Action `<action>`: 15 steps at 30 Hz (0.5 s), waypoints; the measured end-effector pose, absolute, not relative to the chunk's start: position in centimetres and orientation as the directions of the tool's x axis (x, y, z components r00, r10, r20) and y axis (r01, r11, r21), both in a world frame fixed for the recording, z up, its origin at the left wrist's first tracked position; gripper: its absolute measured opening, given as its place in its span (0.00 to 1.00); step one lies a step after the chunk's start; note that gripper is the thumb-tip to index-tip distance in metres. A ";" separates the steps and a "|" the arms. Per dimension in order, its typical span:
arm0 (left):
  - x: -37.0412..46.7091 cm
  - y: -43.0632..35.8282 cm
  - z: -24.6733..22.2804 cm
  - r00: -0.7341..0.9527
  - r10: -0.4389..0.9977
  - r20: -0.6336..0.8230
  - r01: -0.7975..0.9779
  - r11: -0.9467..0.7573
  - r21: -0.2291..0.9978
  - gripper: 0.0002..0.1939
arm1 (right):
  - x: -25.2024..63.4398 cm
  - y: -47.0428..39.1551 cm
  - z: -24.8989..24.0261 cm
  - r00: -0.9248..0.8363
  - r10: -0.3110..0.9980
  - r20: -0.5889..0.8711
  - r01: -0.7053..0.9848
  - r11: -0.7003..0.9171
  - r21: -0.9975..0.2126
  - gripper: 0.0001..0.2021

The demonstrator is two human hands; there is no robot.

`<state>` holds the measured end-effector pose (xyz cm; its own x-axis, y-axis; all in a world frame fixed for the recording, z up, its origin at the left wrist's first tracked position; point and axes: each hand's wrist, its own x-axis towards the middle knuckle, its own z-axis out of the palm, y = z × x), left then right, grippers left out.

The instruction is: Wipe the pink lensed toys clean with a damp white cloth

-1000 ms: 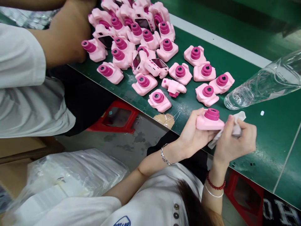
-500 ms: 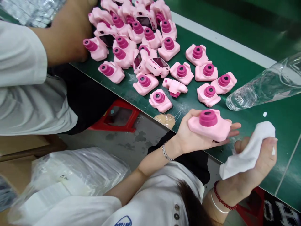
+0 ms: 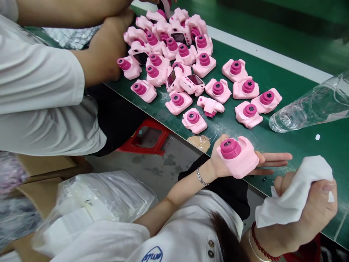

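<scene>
From the head camera, the left hand [image 3: 231,163] now lies flat and open, palm up, with a pink toy camera [image 3: 237,157] resting on it, lens upward. A second ago the white cloth [image 3: 296,191] was pressed against that toy; since then the right hand [image 3: 308,207] has pulled back toward the body and stays closed around the bunched cloth, well apart from the toy. I judge the wiping of this piece finished and the toy ready to be looked over or set down.

Beyond the left hand, more pink toy cameras [image 3: 193,120] lie scattered on the green belt [image 3: 300,145]. A clear plastic bottle [image 3: 308,107] lies beyond the right hand. Further left, a co-worker's hand [image 3: 107,47] rests at the crowded heap, which leaves little free belt there.
</scene>
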<state>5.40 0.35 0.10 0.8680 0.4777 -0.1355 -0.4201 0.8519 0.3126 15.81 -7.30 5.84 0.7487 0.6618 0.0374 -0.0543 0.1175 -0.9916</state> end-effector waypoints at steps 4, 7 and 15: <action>5.4 0.5 0.2 0.887 0.449 -0.104 -0.394 0.856 0.336 0.32 | 15.5 -7.6 5.8 0.763 0.644 0.053 -0.034 0.122 -0.992 0.21; 5.3 0.5 0.6 0.875 0.474 -0.102 -0.416 0.842 0.342 0.31 | 15.3 -7.9 5.0 0.757 0.637 0.146 0.066 0.148 -0.987 0.19; 2.6 -1.9 1.8 0.638 0.770 -0.013 -0.352 0.307 0.884 0.36 | 17.0 -7.4 3.4 0.801 0.576 0.162 0.105 0.132 -0.986 0.19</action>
<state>2.61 -1.89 1.77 0.6385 0.7695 -0.0133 -0.3520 0.3074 0.8841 17.00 -7.37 3.39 0.8011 0.5761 0.1623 0.1051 0.1316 -0.9857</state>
